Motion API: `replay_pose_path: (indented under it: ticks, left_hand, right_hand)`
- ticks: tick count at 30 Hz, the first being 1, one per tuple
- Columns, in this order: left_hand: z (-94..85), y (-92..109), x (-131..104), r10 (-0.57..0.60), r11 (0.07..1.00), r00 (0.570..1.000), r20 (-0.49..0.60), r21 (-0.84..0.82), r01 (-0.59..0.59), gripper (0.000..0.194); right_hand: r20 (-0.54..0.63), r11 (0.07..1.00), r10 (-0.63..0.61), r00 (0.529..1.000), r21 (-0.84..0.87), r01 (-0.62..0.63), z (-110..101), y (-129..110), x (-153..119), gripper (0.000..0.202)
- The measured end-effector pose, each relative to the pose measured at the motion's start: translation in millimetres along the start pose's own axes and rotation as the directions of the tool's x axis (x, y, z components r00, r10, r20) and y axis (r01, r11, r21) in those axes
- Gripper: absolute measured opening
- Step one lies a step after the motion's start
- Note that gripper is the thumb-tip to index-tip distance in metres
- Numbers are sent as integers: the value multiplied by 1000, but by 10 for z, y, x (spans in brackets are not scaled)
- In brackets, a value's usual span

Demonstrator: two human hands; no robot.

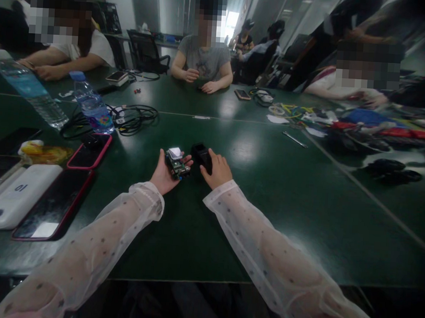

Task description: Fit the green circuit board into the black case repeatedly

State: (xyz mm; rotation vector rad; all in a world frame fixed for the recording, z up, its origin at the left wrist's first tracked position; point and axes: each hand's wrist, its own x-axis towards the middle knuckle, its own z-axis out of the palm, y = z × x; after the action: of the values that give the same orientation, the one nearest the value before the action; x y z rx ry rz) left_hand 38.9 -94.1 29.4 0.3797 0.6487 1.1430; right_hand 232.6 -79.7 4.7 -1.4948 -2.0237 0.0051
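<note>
A small green circuit board point(179, 166) with a pale square part on top rests in my left hand point(164, 174), palm up with the fingers curled beneath and beside it. Just to its right, a black box-like case point(200, 154) with an opening in its top is at the fingertips of my right hand point(219, 170), whose thumb and fingers lie around its near right side. Board and case are close together but apart. The case's underside is hidden, so I cannot tell whether it touches the green table point(267, 201).
Phones point(56, 202), a white power bank point(19, 193), two water bottles point(93, 104) and coiled black cables point(137, 118) lie or stand on the left. A metal tool point(295, 139) and heaped cables point(373, 125) are on the right. Several people sit around the table.
</note>
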Motion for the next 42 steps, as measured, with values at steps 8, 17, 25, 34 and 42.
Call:
replay_pose_path:
  ticks: [8,17,25,34,42]
  left_hand:
    - [-34,-14,17,5,1000,999,33,11,-5,64]
    - [-16,-8,2,-9,1000,1000,16,-22,9,63]
    - [-17,-6,-3,2,1000,1000,19,9,-2,61]
    - [19,16,-59,-5,998,1000,16,-55,6,54]
    - [27,43,-86,3,999,1000,27,-45,-2,54]
  right_hand:
    - [6,998,-4,1000,-70,5,15,-30,-13,64]
    - [24,997,12,1000,-73,-10,11,-42,-12,64]
    - [-7,997,-10,1000,-83,10,18,-38,-20,63]
    - [-3,997,-8,1000,-71,8,20,-33,-13,63]
    - [50,996,24,998,-85,-20,7,-37,-11,64]
